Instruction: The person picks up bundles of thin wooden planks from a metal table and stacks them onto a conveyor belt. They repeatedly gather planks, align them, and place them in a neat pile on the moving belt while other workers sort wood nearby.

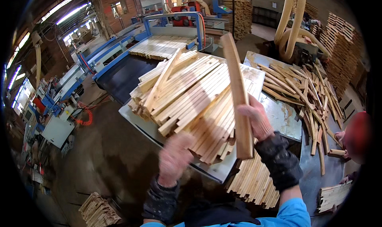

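Observation:
My right hand (256,117) is closed around a long wooden strip (237,92), raised on a slant over the right side of a wood pile. My left hand (174,157), smeared by motion, is at the near edge of that pile; its fingers cannot be made out. Beneath both hands, many pale wooden strips (191,94) lie side by side on a light-coloured table (139,121). One loose strip (163,80) rests crosswise on top of them at the left.
Behind the table are a black conveyor belt (127,76) and a blue machine frame (147,26). To the right, loose strips (306,84) lie in a heap on a metal table (284,117). Another person (356,137) works at far right. More strips (254,181) are stacked below.

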Motion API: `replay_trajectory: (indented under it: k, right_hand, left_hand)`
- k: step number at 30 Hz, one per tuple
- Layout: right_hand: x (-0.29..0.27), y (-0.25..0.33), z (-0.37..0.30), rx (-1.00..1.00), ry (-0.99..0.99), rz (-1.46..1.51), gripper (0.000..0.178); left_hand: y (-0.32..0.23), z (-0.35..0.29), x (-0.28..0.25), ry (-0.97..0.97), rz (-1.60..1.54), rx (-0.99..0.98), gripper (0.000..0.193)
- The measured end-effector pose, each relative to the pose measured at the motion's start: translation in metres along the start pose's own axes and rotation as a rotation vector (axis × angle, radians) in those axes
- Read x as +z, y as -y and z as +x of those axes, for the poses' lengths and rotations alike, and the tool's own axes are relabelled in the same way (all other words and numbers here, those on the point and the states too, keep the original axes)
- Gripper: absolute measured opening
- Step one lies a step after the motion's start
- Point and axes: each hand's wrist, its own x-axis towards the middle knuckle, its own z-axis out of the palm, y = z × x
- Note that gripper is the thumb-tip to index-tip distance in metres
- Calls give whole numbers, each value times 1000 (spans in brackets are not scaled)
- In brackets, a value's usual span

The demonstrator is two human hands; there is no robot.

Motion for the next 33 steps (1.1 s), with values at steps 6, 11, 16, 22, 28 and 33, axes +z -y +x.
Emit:
replay_trajectory:
  k: [6, 11, 16, 22, 28, 33]
  right_hand:
    - [126, -20, 134, 98, -72, -244, 56]
    - [201, -18, 201, 168, -189, -486, 68]
    - [268, -46, 227, 235, -13, -756, 78]
    - [287, -45, 213, 211, -32, -720, 83]
    - [254, -81, 221, -17, 45, -639, 85]
    - [237, -61, 155, -97, 130, -430, 83]
  left_hand:
    - [-7, 140, -143, -455, 1050, 241, 47]
    - [6, 175, -178, -256, 804, 11, 58]
    - [15, 169, -199, -295, 686, 15, 51]
    - [18, 175, -199, -207, 749, 104, 44]
    - [42, 184, -240, 29, 1484, 723, 35]
    - [-15, 152, -167, -194, 696, 372, 47]
